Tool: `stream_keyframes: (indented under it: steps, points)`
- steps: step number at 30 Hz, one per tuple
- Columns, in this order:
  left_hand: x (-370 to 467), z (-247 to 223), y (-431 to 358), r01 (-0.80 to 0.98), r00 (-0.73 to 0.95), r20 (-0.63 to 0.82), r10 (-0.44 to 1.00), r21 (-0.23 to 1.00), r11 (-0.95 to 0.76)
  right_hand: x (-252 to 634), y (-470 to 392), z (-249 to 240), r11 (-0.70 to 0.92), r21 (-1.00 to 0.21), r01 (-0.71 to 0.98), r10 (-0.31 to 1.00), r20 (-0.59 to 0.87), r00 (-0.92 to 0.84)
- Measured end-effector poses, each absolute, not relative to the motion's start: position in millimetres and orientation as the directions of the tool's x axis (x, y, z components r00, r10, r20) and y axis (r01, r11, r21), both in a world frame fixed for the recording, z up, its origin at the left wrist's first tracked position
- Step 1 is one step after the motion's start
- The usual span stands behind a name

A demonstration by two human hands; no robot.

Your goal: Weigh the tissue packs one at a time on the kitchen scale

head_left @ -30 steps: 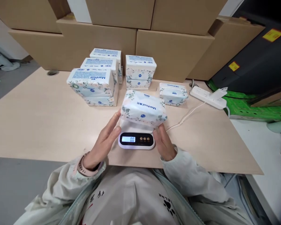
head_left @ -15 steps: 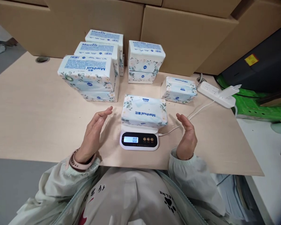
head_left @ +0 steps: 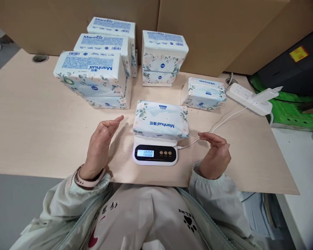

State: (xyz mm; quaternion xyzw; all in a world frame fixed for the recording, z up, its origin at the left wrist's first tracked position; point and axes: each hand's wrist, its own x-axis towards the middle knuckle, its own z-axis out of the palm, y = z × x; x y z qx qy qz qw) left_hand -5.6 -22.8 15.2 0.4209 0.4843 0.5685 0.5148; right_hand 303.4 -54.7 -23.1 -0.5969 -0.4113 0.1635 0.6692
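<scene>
A floral pack of tissues (head_left: 160,118) lies flat on the white digital scale (head_left: 155,161), whose lit display (head_left: 145,153) seems to read 100.0. To the left of the pack, my left hand (head_left: 99,144) is held up, fingers stretched out and together, touching nothing. On the other side, my right hand (head_left: 216,154) hovers over the table, also with fingers extended and holding nothing. Both hands stand apart from pack and scale. The pack hides most of the scale's weighing plate.
Stacked tissue packs (head_left: 94,76) stand at the back left, another stack (head_left: 163,57) at back centre. One single pack (head_left: 203,93) sits right of them, beside a white power strip (head_left: 249,99). A cable (head_left: 221,123) runs to the scale. Cardboard boxes (head_left: 193,38) line the back.
The scale's display has gone from 0.0 to about 100.0. My right hand has shifted slightly right with its fingers turned more inward; my left hand stays nearly still. The view has tilted slightly.
</scene>
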Motion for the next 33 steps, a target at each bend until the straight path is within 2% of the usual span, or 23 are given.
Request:
stream_keyframes:
  steps: [4,13,23,33]
  points:
    - [-5.4,16.3,-23.6,-0.204,-0.106,-0.027,0.994,0.979,0.005,305.3,-50.6,-26.4,0.286,-0.927,0.241,0.679,0.374,0.632]
    - [-6.1,15.6,-25.6,-0.213,-0.073,-0.016,0.997,0.977,0.0,303.8,-50.1,-22.0,0.277,-0.936,0.219,0.708,0.353,0.612]
    - [-5.8,16.2,-25.9,-0.199,-0.059,-0.026,0.998,0.98,0.013,302.6,-53.7,-18.1,0.22,-0.944,0.247,0.732,0.327,0.598]
    - [-9.3,15.2,-25.3,-0.18,-0.044,-0.035,0.998,0.983,0.027,305.2,-54.7,-21.9,0.246,-0.927,0.285,0.743,0.369,0.559]
